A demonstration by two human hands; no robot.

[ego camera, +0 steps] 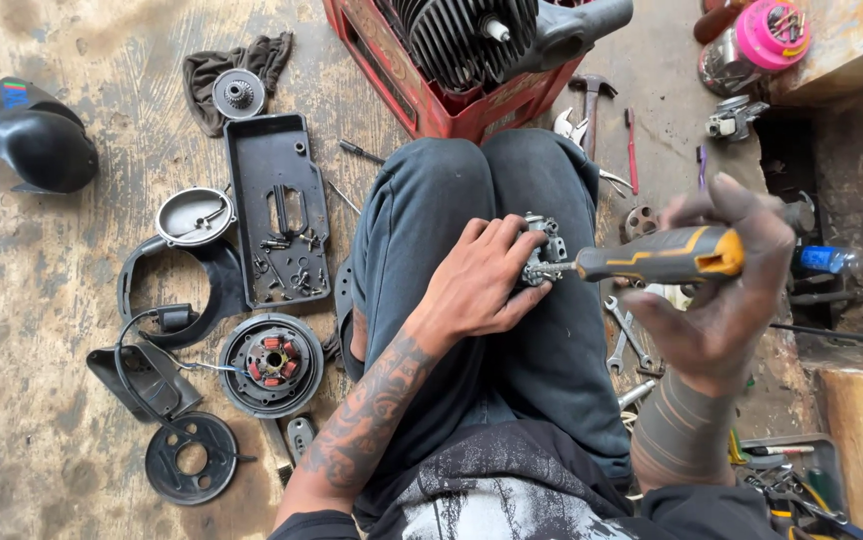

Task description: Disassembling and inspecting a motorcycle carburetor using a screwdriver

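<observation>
On the lap, left hand gripping small metal engine part, right hand wrapped round orange-grey screwdriver, tip on part, black parts tray on floor beside left knee.

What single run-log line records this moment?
left hand: holds metal part on lap | right hand: grips screwdriver, tip at part | floor: tray, stator, crate

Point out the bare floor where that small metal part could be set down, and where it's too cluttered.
Bare concrete lies at the far left, between the black cover and the round plate; also at the top, between the rag and the red crate. Crowded: around the black tray and coil disc, and right of the knees among wrenches and the toolbox.
</observation>
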